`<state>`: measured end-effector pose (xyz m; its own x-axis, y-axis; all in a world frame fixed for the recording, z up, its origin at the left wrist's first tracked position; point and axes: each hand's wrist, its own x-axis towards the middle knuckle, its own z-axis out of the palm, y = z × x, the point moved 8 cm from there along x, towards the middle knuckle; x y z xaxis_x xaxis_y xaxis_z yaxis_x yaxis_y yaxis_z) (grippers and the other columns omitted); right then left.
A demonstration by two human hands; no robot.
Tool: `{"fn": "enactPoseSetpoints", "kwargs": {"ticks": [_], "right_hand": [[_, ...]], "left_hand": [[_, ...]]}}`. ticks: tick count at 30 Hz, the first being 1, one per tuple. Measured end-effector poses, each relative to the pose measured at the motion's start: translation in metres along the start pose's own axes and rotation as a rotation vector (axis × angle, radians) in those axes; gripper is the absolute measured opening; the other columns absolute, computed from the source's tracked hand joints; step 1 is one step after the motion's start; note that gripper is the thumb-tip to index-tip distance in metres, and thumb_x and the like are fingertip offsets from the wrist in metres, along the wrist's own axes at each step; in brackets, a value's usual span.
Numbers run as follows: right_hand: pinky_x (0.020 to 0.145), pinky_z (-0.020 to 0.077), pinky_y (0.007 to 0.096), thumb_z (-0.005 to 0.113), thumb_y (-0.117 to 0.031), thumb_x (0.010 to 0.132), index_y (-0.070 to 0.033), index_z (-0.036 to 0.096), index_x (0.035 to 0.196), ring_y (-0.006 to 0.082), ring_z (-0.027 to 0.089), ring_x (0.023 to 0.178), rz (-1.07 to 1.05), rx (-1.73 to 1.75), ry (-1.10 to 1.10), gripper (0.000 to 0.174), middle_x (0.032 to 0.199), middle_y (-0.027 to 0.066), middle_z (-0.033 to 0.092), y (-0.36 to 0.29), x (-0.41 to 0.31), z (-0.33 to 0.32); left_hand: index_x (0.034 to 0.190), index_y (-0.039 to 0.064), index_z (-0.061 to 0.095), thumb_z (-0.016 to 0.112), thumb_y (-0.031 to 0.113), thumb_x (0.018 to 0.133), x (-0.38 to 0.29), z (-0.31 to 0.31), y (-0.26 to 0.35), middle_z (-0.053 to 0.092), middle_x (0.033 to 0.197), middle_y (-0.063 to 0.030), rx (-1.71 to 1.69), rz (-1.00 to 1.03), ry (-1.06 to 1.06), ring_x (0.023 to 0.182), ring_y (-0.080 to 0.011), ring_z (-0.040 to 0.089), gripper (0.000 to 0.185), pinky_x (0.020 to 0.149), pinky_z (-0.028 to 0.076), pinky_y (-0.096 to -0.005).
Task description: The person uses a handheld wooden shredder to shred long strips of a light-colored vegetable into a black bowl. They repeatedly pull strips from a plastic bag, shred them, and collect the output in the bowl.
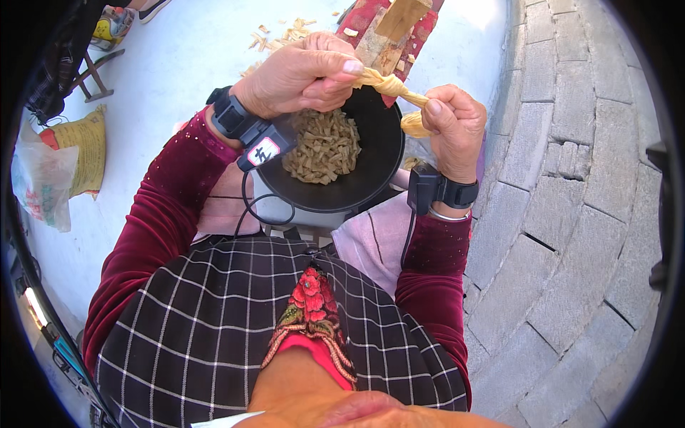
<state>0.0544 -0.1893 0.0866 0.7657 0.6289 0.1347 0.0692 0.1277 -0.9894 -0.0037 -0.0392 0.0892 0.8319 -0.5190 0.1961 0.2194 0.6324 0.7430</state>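
Note:
A twisted, pale-yellow strip (390,85), perhaps of dried food or husk, is stretched between my two hands. It has a thick knot or fold near its middle. My left hand (310,72) pinches one end between thumb and fingers. Gripped in my right hand (455,123) is the other end, with a loose yellow tail (416,125) hanging beside it. Below them sits a round black pan (374,155), partly covered by my left hand. Short, chopped, tan pieces (324,147) lie heaped in its left part.
Beyond the pan stands a narrow bench with red cloth (423,40) and a wooden block (401,20). Loose cut pieces (291,33) lie on the pale floor. A yellow woven sack (85,152) and a plastic bag (45,176) stand left. Stone paving (562,203) runs along the right.

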Motion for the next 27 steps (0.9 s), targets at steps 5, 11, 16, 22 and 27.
{"fn": "enactPoseSetpoints", "kwargs": {"ticks": [5, 11, 16, 22, 27], "right_hand": [[0.05, 0.0325, 0.0196, 0.065, -0.008, 0.086, 0.003, 0.065, 0.086, 0.0054, 0.043, 0.054, 0.035, -0.158, 0.087, 0.011, 0.064, -0.0008, 0.053, 0.017, -0.003, -0.01], [0.055, 0.0415, 0.0244, 0.068, -0.008, 0.081, 0.002, 0.065, 0.08, 0.008, 0.051, 0.06, 0.016, -0.42, 0.02, 0.01, 0.067, 0.0029, 0.06, 0.022, 0.004, 0.016], [0.052, 0.0386, 0.0224, 0.066, -0.011, 0.084, 0.001, 0.066, 0.081, 0.0059, 0.047, 0.057, -0.1, -0.558, -0.004, 0.012, 0.061, -0.0012, 0.055, 0.012, 0.003, 0.02], [0.053, 0.0444, 0.0291, 0.06, -0.009, 0.083, 0.001, 0.063, 0.077, 0.0155, 0.056, 0.053, -0.045, -0.645, 0.135, 0.012, 0.058, 0.0104, 0.057, 0.026, 0.026, -0.001], [0.054, 0.0433, 0.0273, 0.061, -0.012, 0.084, 0.0, 0.065, 0.079, 0.0088, 0.052, 0.054, -0.093, -0.729, 0.38, 0.014, 0.056, 0.0045, 0.057, 0.039, 0.054, -0.017]], "left_hand": [[0.064, 0.006, 0.053, 0.051, 0.037, 0.095, -0.001, -0.019, 0.01, 0.046, 0.05, 0.0004, 0.9, -0.139, 0.109, 0.046, -0.0097, 0.043, 0.045, 0.045, 0.034, -0.0231], [0.092, 0.004, 0.057, 0.051, 0.059, 0.086, 0.006, -0.003, 0.015, 0.059, 0.078, -0.01, 1.791, 0.173, 0.279, 0.069, -0.0297, 0.058, 0.056, 0.065, 0.046, -0.0408], [0.091, 0.004, 0.054, 0.052, 0.032, 0.095, 0.002, -0.025, -0.031, 0.052, 0.073, -0.0146, 1.428, -0.31, -0.006, 0.073, -0.0346, 0.055, 0.028, 0.069, 0.044, -0.042], [0.098, 0.01, 0.06, 0.056, 0.029, 0.092, 0.021, -0.054, -0.008, 0.061, 0.075, -0.0135, 1.608, -0.137, 0.275, 0.073, -0.0332, 0.06, 0.021, 0.066, 0.047, -0.0414], [0.098, 0.013, 0.064, 0.059, 0.029, 0.088, 0.039, -0.086, 0.006, 0.065, 0.072, -0.0111, 1.715, 0.044, 0.611, 0.071, -0.0315, 0.063, 0.019, 0.066, 0.049, -0.0406]]}}
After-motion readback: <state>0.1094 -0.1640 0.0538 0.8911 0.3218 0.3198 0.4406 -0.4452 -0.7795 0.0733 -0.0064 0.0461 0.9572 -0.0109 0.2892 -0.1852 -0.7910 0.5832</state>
